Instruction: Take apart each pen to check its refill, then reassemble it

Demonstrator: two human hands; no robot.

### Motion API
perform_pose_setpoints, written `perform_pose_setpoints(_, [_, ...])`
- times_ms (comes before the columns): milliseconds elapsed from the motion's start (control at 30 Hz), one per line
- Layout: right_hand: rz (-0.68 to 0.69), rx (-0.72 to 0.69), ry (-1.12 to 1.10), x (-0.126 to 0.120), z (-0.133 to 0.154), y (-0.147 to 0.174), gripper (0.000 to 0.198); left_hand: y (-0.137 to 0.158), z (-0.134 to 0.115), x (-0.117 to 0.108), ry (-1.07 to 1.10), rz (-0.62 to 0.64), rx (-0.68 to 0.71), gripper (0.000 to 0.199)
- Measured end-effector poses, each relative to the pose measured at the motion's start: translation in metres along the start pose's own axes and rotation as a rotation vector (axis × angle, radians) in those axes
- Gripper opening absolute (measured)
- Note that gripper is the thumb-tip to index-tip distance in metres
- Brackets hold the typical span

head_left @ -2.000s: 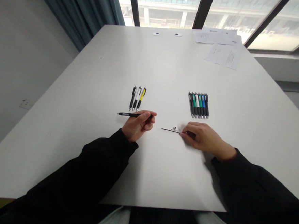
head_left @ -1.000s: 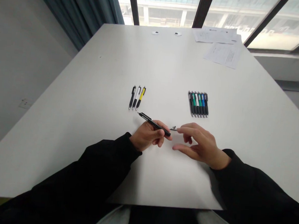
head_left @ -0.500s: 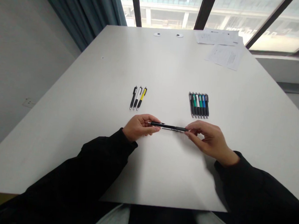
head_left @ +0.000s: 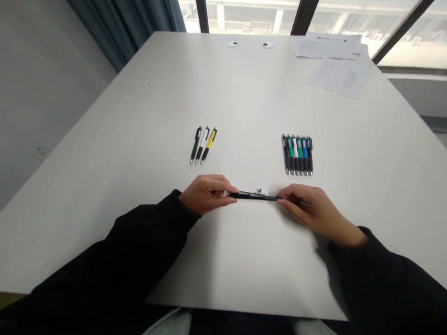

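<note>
Both hands grip the ends of a black pen held roughly level above the table. My left hand pinches its left end between thumb and fingers. My right hand has thumb and fingertips closed on the right end. A thin dark line runs along the pen's upper side; whether it is the clip or a separate piece I cannot tell. Just behind the pen lies a small metallic-looking bit, too small to name. The fingertips hide both pen ends.
On the white table, a black pen, a white pen and a yellow pen lie at left. A row of several pens lies at right. Papers and two white ovals are at the far edge.
Both hands and the pen have come slightly lower in the view, and the pen now looks closer to level. The small metallic-looking bit behind it now shows. The head view has shifted slightly.
</note>
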State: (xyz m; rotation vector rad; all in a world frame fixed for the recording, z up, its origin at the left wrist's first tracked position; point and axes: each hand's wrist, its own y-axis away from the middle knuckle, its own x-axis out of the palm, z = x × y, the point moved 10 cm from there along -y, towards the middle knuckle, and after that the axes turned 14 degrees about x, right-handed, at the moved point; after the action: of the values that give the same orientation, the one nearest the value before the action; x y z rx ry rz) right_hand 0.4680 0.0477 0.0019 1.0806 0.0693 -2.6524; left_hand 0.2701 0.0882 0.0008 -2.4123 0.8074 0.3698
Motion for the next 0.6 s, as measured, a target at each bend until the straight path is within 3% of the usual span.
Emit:
perform_pose_setpoints(367, [0.014, -0.039, 0.118, 0.007, 0.0043, -0.0012, 0.015, 0.0039, 0.0033, -0.0043, -0.213, -0.053, 0.051, 0.017])
perform_pose_setpoints(600, [0.002, -0.054, 0.152, 0.0086, 0.0024, -0.0025, 0.016, 0.0033, 0.0014, 0.0013, -0.347, 0.03, 0.069, 0.018])
